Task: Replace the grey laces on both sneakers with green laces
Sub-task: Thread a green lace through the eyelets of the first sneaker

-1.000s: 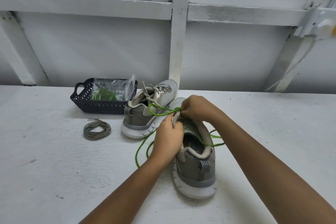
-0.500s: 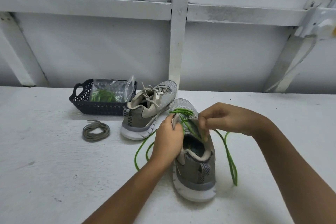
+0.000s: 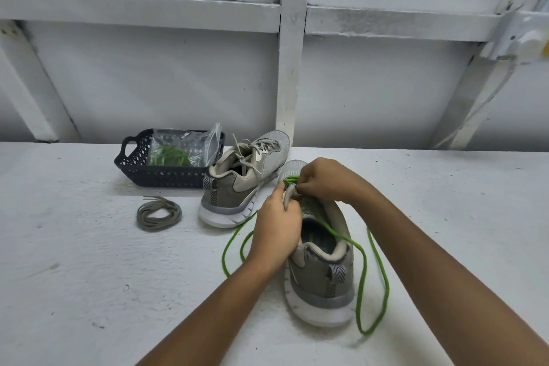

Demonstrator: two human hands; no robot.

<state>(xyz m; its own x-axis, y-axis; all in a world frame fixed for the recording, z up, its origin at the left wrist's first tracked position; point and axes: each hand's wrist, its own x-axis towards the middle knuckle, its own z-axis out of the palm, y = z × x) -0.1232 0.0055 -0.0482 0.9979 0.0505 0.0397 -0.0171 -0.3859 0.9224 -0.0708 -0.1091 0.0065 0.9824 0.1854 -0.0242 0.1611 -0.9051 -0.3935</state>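
Right hand (image 3: 323, 180) returns to the eyelets, pinching the green lace (image 3: 326, 227) just beyond the left hand (image 3: 277, 229), which grips the sneaker (image 3: 320, 282); slack looped beside both hands may snag or twist.

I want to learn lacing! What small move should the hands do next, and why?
Probably the right hand pulls the green lace through near the toe of the near sneaker: long slack loops lie on the table, and the left hand grips the sneaker steady.
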